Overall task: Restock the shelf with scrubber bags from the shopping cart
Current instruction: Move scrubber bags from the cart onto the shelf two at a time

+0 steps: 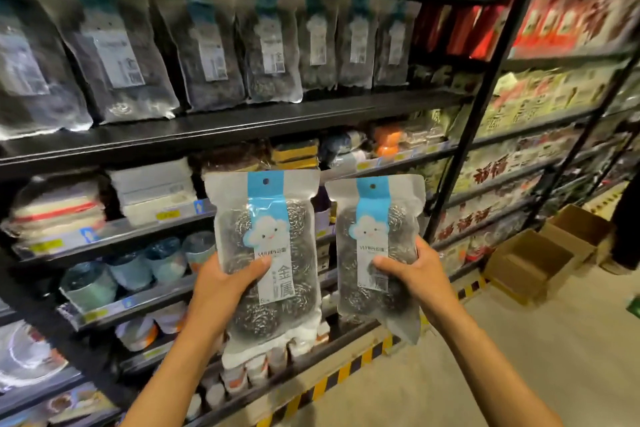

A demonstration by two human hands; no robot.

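Left grip is clasping the lower half of a clear plastic scrubber bag with a blue header strip, a cloud print and steel-wool balls inside. The thumb is lying across the front. Right grip is clasping a second scrubber bag of the same make in the same way.

Both bags are hanging upright in the air near 6 o'clock of the view, the second just to the 3 o'clock side of the first. Whether their edges are touching cannot be told.

The bags are sitting in front of tall black metal racking, below a black shelf board. Along that board, from 10 to 1 o'clock, a row of shelved scrubber bags is standing upright, dim and blurred. On the tiers beneath, at 9 o'clock, folded white cloths are lying stacked.

A black upright post is running down at 2 o'clock, with red and yellow packets filling the next bay beyond it. A grey concrete floor is spreading out at 4 o'clock. A yellow-and-black striped strip is edging the foot of the racking. Open brown cardboard boxes are sitting on the floor at 3 o'clock.
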